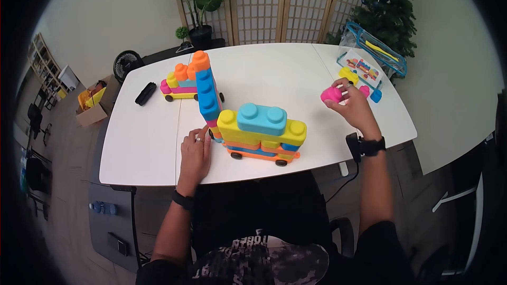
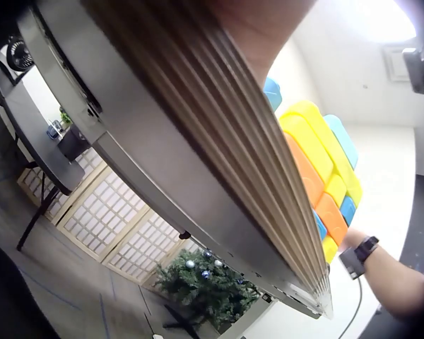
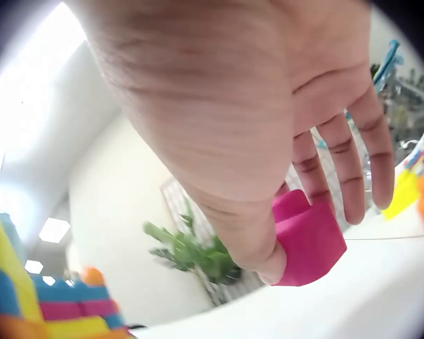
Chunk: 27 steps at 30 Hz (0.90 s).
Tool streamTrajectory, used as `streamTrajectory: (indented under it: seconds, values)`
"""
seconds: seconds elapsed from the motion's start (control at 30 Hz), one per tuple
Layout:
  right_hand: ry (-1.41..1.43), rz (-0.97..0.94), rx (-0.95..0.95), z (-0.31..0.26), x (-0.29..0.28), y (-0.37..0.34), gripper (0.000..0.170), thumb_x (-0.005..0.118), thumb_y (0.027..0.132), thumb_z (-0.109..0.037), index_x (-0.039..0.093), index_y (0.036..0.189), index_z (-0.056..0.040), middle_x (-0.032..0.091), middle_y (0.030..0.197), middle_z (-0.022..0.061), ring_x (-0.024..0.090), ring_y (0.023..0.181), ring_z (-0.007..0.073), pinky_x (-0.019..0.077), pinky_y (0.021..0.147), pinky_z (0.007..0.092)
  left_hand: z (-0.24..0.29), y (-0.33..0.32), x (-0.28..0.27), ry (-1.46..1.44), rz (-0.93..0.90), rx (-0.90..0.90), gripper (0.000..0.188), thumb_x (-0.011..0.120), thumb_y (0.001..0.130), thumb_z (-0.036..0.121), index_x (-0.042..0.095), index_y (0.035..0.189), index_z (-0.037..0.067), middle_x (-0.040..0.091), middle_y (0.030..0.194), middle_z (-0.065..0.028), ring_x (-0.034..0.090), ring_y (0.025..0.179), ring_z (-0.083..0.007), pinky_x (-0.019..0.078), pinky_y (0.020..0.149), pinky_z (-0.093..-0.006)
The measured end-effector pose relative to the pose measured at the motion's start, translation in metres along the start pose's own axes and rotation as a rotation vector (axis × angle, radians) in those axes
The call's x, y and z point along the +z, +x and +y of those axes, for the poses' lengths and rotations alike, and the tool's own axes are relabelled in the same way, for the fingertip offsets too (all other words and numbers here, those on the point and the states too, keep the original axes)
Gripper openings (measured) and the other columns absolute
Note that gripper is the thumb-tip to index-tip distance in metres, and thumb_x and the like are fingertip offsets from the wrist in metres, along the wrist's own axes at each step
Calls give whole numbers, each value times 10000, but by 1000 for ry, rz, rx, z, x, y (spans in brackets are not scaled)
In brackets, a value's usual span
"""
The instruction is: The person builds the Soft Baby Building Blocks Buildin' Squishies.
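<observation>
My right hand point(image 1: 351, 105) pinches a pink toy block point(image 1: 331, 95) over the right part of the table. In the right wrist view the thumb and index finger hold this pink block point(image 3: 312, 244), the other fingers stretched out. My left hand point(image 1: 195, 150) rests on the table near its front edge, fingertips right at the foot of a tall stack of blue blocks point(image 1: 207, 97) topped with orange. Beside that stack stands a wheeled block vehicle point(image 1: 261, 142) with an orange base, yellow layers and a light blue block point(image 1: 261, 117) on top. In the left wrist view, the table edge hides the left fingers.
Another block vehicle point(image 1: 182, 87) stands behind the blue stack, near a black case point(image 1: 146, 94). At the right lie a yellow block point(image 1: 348, 75), a blue block point(image 1: 376, 96), a picture card point(image 1: 362, 68) and a clear bag with blue trim point(image 1: 377, 47).
</observation>
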State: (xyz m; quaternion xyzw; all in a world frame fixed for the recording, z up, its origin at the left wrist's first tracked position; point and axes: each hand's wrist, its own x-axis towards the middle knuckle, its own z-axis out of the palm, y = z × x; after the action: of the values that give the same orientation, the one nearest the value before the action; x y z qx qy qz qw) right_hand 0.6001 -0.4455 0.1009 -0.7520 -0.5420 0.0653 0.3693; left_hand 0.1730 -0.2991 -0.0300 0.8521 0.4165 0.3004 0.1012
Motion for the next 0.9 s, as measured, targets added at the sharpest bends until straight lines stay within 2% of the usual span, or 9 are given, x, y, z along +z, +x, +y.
streamTrajectory:
  seconds: [0.07,0.1,0.17,0.3,0.5,0.63,0.73,0.8,0.9]
  values:
    - [219,-100,-85,-56,-14,-28,462,873,924,-220,702,1331,-84,738,1148,112,734,1021,220,626,845,351,5,1,-4,-16,-6,2,482,469,1140,210,537,1596,67,613,1319,-206,596,1108,-373,461,992,-500]
    - [199,-113,-172,-76,-18,-42,497,864,935,-205,695,1390,-98,727,1197,119,731,1051,216,631,866,342,-6,-1,0,54,-4,75,628,492,1111,268,388,1694,59,576,1380,-224,582,1143,-375,458,994,-497]
    - [184,-153,-258,-101,-15,-64,569,861,947,-193,679,1480,-115,692,1312,138,722,1116,219,644,917,344,-2,-2,-6,-150,-14,54,752,573,1066,309,311,1724,59,552,1429,-239,570,1226,-382,450,1058,-500]
    - [205,-135,-270,-106,6,-75,589,853,952,-207,674,1507,-127,696,1290,150,726,1111,273,619,945,374,3,-4,-7,-540,-2,130,1048,758,967,391,164,1757,40,494,1549,-270,524,1396,-411,395,1203,-514]
    - [45,-147,-255,-124,13,-79,624,844,945,-187,661,1542,-185,658,1140,128,694,1033,280,574,934,390,46,-3,-13,-391,-91,131,1437,941,814,528,4,1712,-89,406,1645,-328,469,1482,-472,326,1279,-519]
    - [31,-48,-321,-121,28,-92,643,832,942,-116,650,1554,-197,629,1209,151,697,1076,291,571,964,409,62,-3,12,-339,-132,-5,1667,943,731,694,-148,1634,-186,185,1673,-451,249,1585,-573,212,1324,-596]
    - [129,-43,-387,-94,60,-100,871,837,951,-107,380,1692,-136,543,1506,176,649,1298,359,552,1096,422,66,5,30,-319,-162,-51,1710,932,707,738,-168,1617,-203,86,1681,-486,137,1611,-607,140,1331,-635]
    - [202,-29,-282,-88,71,-107,906,827,962,-96,294,1695,-109,473,1601,187,608,1365,379,531,1139,439,64,18,44,-213,-227,-25,1725,933,695,748,-171,1614,-206,64,1687,-489,106,1621,-605,130,1333,-632]
    - [144,56,-247,-77,80,-110,906,808,979,-84,245,1689,-97,406,1679,200,569,1419,397,517,1166,456,73,37,42,-473,-259,-45,1709,1003,682,621,-168,1629,-186,39,1699,-483,123,1619,-614,187,1328,-615]
